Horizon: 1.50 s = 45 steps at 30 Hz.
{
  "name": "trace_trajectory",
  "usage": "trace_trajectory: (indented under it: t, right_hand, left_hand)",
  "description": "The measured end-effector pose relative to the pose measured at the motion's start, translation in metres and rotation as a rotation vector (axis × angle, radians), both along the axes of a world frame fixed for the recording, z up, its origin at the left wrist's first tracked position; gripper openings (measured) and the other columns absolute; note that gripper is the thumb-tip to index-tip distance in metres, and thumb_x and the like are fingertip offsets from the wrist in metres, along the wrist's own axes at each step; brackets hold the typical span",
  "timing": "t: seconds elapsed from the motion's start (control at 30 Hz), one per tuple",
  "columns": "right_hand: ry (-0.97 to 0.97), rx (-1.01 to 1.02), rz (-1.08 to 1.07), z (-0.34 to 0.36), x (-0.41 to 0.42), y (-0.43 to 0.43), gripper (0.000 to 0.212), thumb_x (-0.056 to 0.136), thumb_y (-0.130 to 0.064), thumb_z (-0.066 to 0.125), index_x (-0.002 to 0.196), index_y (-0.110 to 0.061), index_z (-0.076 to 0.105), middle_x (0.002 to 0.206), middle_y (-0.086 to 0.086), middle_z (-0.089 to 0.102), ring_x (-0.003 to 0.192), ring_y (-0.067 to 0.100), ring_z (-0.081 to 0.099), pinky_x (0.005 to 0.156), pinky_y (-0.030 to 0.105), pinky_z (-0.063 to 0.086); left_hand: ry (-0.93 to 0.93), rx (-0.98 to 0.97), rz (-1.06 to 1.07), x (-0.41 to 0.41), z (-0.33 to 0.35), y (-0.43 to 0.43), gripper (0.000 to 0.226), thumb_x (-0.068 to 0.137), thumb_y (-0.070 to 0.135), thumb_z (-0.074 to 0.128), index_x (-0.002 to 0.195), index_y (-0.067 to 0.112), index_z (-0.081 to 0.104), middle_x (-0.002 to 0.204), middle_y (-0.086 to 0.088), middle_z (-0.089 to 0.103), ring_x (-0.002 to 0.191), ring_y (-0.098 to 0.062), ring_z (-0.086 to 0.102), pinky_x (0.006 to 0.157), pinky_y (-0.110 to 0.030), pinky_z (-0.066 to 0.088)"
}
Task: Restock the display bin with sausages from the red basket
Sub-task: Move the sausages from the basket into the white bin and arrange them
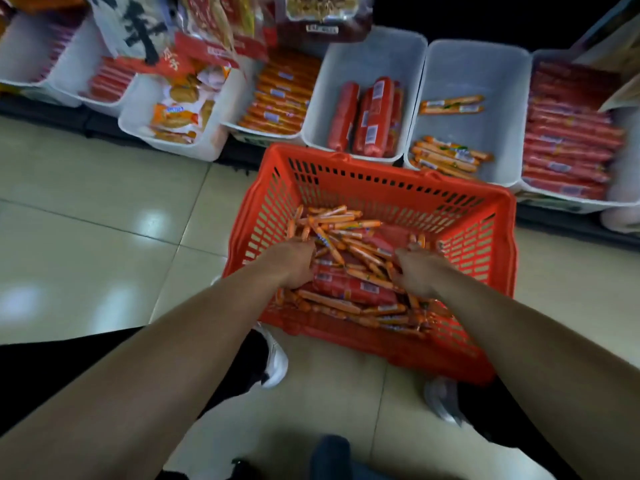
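shop | white bins [367,57] of packaged sausages [571,133] | tiled floor [86,220]

The left hand [294,263] and right hand [420,271] are bare, like both forearms [173,358]. Black trousers [52,368] and white sneakers [275,362] show below.

The red basket [485,209] sits on the floor before me, heaped with thin orange sausages [349,237] lying crisscross over fatter red sausages [349,289]. Just beyond it, the white display bin [446,64] holds two small clusters of the same orange kind.
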State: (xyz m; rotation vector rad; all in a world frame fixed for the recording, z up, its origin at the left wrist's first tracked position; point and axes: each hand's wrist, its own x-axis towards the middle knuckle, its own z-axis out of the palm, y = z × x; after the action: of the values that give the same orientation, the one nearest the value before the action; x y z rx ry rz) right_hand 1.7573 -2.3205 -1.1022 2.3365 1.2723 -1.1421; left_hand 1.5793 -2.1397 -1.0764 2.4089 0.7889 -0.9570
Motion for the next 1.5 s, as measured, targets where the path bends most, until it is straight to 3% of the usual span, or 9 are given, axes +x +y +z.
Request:
trace_trajectory:
  t: [0.1,0.23,0.37,0.57,0.73,0.87,1.07,1.23,1.5]
  right_hand:
    - [0.006,0.001,-0.059,-0.026,0.000,-0.002,0.067,0.093,-0.042,0.056,0.150,-0.019,0.031,0.153,0.015,0.032,0.135,0.039,0.040,0.104,0.048,0.043]
    - [-0.038,0.046,-0.103,-0.048,0.008,0.008,0.072,0.093,-0.042,0.057,0.153,-0.022,0.022,0.158,0.012,0.016,0.142,0.040,0.023,0.108,0.053,0.037]
    - [-0.077,0.199,0.017,-0.059,0.012,0.042,0.082,0.090,-0.038,0.059,0.156,-0.023,0.013,0.157,0.004,0.014,0.140,0.034,0.023,0.110,0.052,0.033]
    - [-0.167,0.324,0.356,-0.076,0.007,0.113,0.093,0.088,-0.038,0.061,0.158,-0.015,0.004,0.162,0.006,0.012,0.146,0.027,0.019,0.115,0.045,0.023]
    - [-0.149,0.259,0.430,-0.103,-0.014,0.141,0.115,0.078,-0.071,0.062,0.159,-0.012,0.004,0.163,0.009,0.013,0.148,0.028,0.014,0.116,0.046,0.024]
    - [-0.288,0.256,0.427,-0.114,-0.028,0.146,0.107,0.078,-0.066,0.067,0.155,-0.009,0.019,0.148,0.012,0.030,0.132,0.035,0.030,0.106,0.049,0.032]
    - [-0.380,0.239,0.400,-0.127,-0.037,0.140,0.097,0.076,-0.067,0.067,0.145,-0.008,0.031,0.136,0.012,0.045,0.123,0.032,0.041,0.100,0.045,0.030]
    - [-0.279,0.199,0.360,-0.121,-0.019,0.143,0.100,0.067,-0.072,0.072,0.139,-0.010,0.042,0.132,0.011,0.052,0.122,0.031,0.048,0.101,0.045,0.040]
    - [-0.180,0.174,0.234,-0.103,-0.003,0.139,0.081,0.069,-0.063,0.078,0.134,-0.021,0.051,0.118,0.005,0.062,0.113,0.027,0.054,0.076,0.036,0.044]
  left_hand:
    - [0.020,0.001,0.004,0.005,-0.027,0.001,0.053,0.095,0.038,0.058,0.140,0.014,0.045,0.142,-0.014,0.046,0.126,-0.035,0.049,0.100,-0.046,0.046]
    - [-0.014,0.056,0.080,0.018,-0.049,0.005,0.064,0.092,0.041,0.062,0.145,0.014,0.037,0.146,-0.014,0.040,0.132,-0.039,0.041,0.101,-0.049,0.043]
    - [-0.072,0.137,0.287,0.022,-0.074,0.008,0.082,0.085,0.047,0.068,0.150,0.015,0.028,0.154,-0.015,0.028,0.138,-0.041,0.032,0.108,-0.052,0.040]
    - [-0.082,0.123,0.500,0.014,-0.107,0.006,0.106,0.086,0.041,0.072,0.157,0.007,0.000,0.161,-0.017,0.007,0.145,-0.037,0.028,0.117,-0.042,0.033]
    - [-0.242,0.095,0.654,0.007,-0.121,0.015,0.089,0.084,0.027,0.077,0.152,0.010,0.023,0.148,-0.016,0.036,0.133,-0.034,0.044,0.107,-0.042,0.043]
    - [-0.276,0.073,0.726,0.004,-0.125,0.024,0.061,0.082,0.021,0.075,0.134,0.011,0.046,0.122,-0.012,0.061,0.113,-0.031,0.060,0.096,-0.042,0.050]
    - [-0.301,0.107,0.568,0.004,-0.124,0.018,0.059,0.085,0.015,0.071,0.137,0.011,0.044,0.128,-0.011,0.056,0.115,-0.032,0.057,0.093,-0.040,0.045]
    - [-0.168,-0.013,0.657,0.001,-0.127,0.024,0.064,0.083,0.024,0.075,0.137,0.011,0.043,0.128,-0.012,0.055,0.118,-0.031,0.055,0.099,-0.041,0.047]
    - [-0.093,-0.030,0.519,0.007,-0.123,0.018,0.058,0.094,0.034,0.064,0.141,0.012,0.038,0.134,-0.013,0.052,0.121,-0.032,0.054,0.099,-0.040,0.045]
